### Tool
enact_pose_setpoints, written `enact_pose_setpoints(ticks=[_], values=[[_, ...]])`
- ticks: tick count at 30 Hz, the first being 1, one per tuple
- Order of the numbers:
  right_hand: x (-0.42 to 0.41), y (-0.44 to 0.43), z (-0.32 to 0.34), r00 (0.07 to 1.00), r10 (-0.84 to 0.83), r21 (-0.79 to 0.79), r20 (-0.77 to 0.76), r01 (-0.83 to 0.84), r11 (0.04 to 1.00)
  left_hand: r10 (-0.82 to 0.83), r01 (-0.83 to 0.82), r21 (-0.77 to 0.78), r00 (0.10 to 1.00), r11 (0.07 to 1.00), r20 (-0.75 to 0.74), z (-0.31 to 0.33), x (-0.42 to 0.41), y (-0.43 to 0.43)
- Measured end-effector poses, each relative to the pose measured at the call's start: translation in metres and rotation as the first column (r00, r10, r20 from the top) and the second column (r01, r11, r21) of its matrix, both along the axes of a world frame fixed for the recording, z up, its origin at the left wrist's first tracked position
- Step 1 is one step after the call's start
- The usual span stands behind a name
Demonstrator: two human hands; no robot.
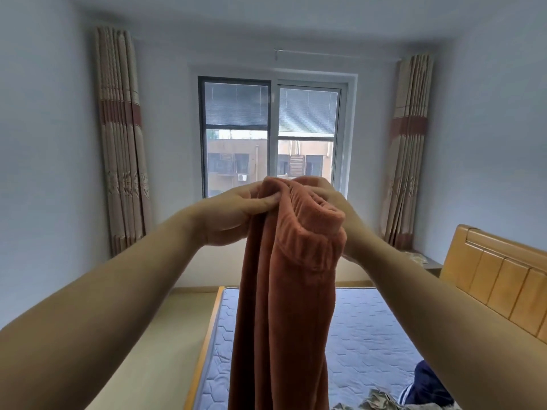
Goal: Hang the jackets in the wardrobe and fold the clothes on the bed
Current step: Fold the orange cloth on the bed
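The left hand [232, 213] and right hand [336, 202] held rust trousers [284, 306] up by the elastic waistband, close together, in front of the window [275, 134]. The left fingers [266, 201] pinched the gathered band. The right fingers curled round its far edge, partly hidden by cloth. The legs hung straight down over the bed [370, 335]. A navy garment [429, 386] lay crumpled on the mattress at lower right, near the headboard [497, 279].
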State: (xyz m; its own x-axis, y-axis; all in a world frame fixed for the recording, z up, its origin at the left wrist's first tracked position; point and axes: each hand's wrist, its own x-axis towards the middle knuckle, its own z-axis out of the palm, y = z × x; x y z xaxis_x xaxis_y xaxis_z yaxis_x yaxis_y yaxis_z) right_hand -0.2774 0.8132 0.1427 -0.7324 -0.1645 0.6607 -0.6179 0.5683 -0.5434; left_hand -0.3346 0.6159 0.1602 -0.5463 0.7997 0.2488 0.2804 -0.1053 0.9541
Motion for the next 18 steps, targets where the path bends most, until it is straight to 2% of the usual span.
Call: enact_pose_setpoints(ticks=[2,3,5,7,8,10,12,14,15,16,18], values=[[-0.002,0.008,-0.004,0.997,-0.071,0.127,-0.002,0.071,0.989,0.111,-0.114,-0.050,0.991,0.992,-0.069,-0.004,-0.006,-0.002],[-0.002,0.014,-0.006,0.997,-0.078,0.118,0.030,0.074,0.990,0.205,-0.216,-0.070,0.970,0.974,-0.132,-0.007,-0.009,-0.004],[0.002,0.028,-0.008,0.992,0.008,-0.013,0.124,-0.006,1.000,0.375,-0.394,-0.047,0.899,0.918,-0.227,-0.011,-0.015,-0.006],[0.006,0.038,-0.010,0.977,0.106,-0.121,0.184,-0.084,0.989,0.461,-0.475,0.003,0.853,0.880,-0.245,-0.012,-0.019,-0.010],[0.007,0.040,-0.011,0.974,0.112,-0.114,0.198,-0.091,0.989,0.470,-0.480,0.018,0.850,0.877,-0.238,-0.012,-0.019,-0.012],[0.009,0.038,-0.012,0.979,0.065,-0.009,0.193,-0.065,0.998,0.458,-0.465,0.023,0.861,0.885,-0.223,-0.009,-0.018,-0.014],[0.007,0.034,-0.013,0.989,-0.033,0.214,0.141,0.002,0.977,0.448,-0.458,0.014,0.862,0.889,-0.237,-0.008,-0.017,-0.014],[0.005,0.031,-0.017,0.979,-0.157,0.453,0.132,0.081,0.888,0.436,-0.444,0.024,0.865,0.895,-0.248,-0.006,-0.017,-0.014],[0.003,0.030,-0.020,0.962,-0.214,0.522,0.172,0.095,0.848,0.429,-0.435,0.035,0.868,0.900,-0.249,-0.006,-0.017,-0.015],[0.004,0.029,-0.023,0.939,-0.241,0.550,0.243,0.071,0.832,0.425,-0.429,0.043,0.869,0.902,-0.252,-0.004,-0.018,-0.017],[0.008,0.028,-0.028,0.887,-0.188,0.500,0.423,-0.055,0.865,0.436,-0.443,0.040,0.856,0.896,-0.279,-0.003,-0.020,-0.022]])
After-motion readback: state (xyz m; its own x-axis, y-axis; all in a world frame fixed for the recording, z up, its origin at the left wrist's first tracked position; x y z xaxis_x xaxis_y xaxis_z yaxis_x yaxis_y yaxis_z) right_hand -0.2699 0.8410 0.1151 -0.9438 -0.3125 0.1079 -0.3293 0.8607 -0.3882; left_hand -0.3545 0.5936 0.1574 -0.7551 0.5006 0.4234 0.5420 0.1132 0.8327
